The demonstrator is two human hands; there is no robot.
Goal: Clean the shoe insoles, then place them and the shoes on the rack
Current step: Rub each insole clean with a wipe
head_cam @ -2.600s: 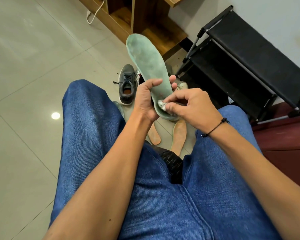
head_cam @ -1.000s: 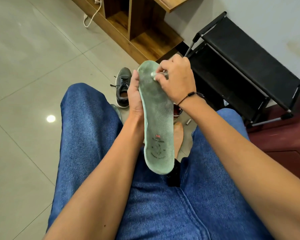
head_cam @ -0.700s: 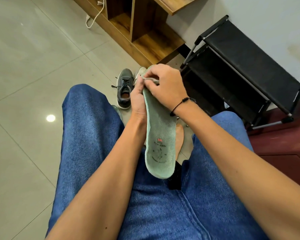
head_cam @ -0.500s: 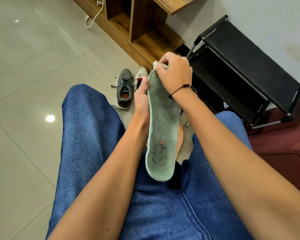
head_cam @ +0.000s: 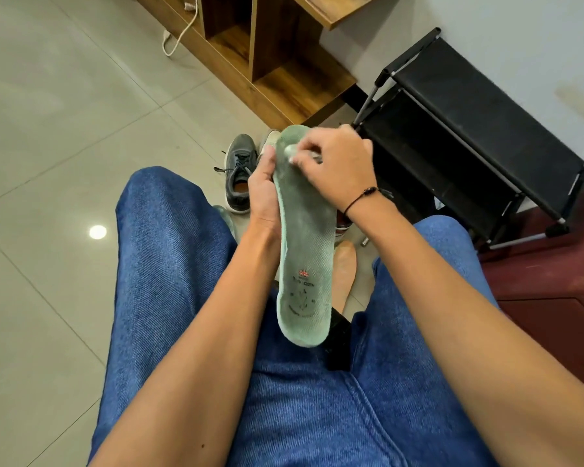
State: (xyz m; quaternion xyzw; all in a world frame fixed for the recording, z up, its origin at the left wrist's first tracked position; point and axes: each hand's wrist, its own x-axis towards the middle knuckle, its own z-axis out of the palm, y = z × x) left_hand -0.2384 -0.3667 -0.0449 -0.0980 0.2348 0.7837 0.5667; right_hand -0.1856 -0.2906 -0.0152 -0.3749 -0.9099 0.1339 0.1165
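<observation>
The left hand (head_cam: 262,193) grips a long, pale green, textured fabric insole (head_cam: 305,237) above denim-clad knees. The right hand (head_cam: 331,163) pinches a small white wipe (head_cam: 290,152) against its rounded toe end. A grey mesh shoe (head_cam: 238,176) sits on the glossy tiled floor (head_cam: 64,129) near the black rack (head_cam: 469,129)

You're in a home, looks like an entry or living area: glossy pale tiled floor (head_cam: 58,106), low wooden shelf unit (head_cam: 277,59) with a white cable (head_cam: 179,33) trailing off it, black two-tier shoe rack (head_cam: 479,129) against a plain wall (head_cam: 520,32), sneaker (head_cam: 238,171) on the floor.
</observation>
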